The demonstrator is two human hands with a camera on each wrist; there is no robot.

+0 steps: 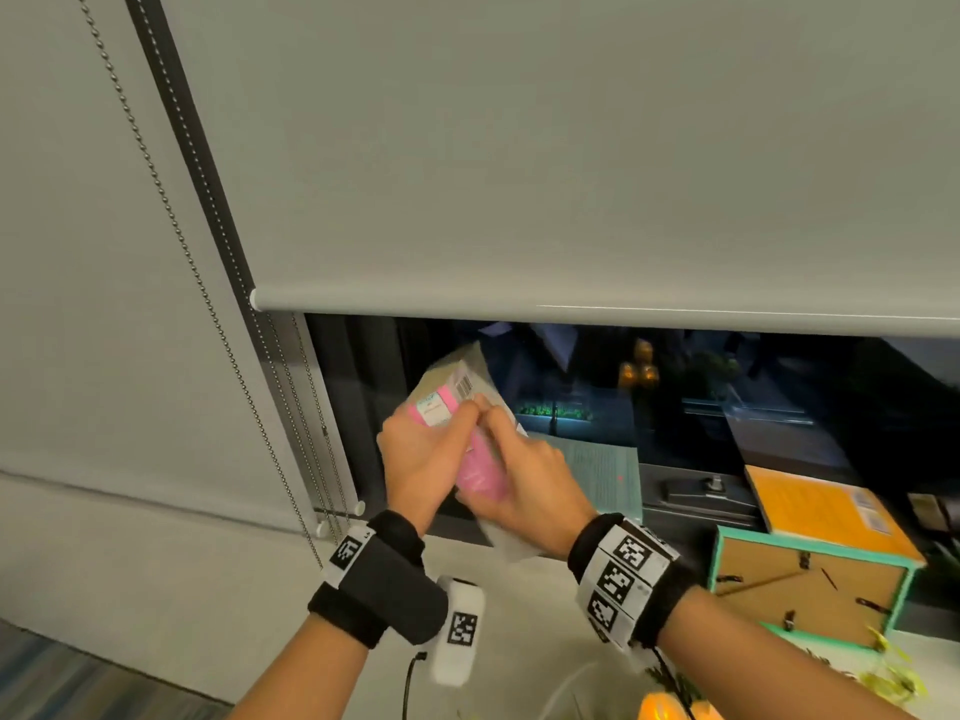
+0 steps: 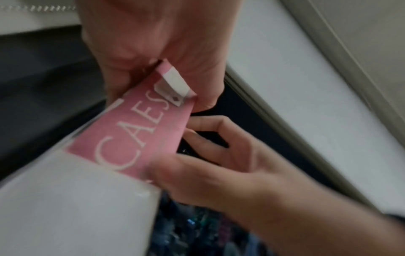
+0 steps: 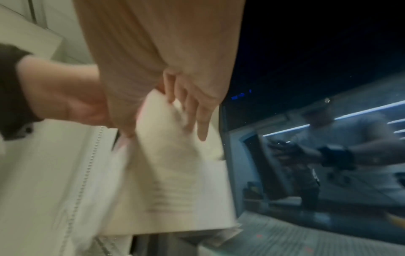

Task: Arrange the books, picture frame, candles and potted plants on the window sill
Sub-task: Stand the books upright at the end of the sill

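A pink-and-white book (image 1: 480, 472) stands tilted against the dark window at the left end of the window sill (image 1: 545, 605). My left hand (image 1: 441, 428) pinches its top corner by the barcode label. My right hand (image 1: 506, 444) grips its right edge lower down. The left wrist view shows the pink spine (image 2: 136, 131) with white letters, my left hand (image 2: 166, 57) above it and my right hand (image 2: 219, 155) below. In the right wrist view my right hand (image 3: 186, 107) has its fingers on the pale book (image 3: 175, 181). My left hand (image 3: 65, 97) holds its other side.
A teal book (image 1: 597, 472) leans on the glass behind my right hand. Further right are an orange book (image 1: 821, 511) and a teal-edged picture frame (image 1: 810, 584), back side showing. A glowing candle (image 1: 660, 709) and plant leaves (image 1: 893, 672) lie at the bottom. A roller blind (image 1: 571, 200) hangs above.
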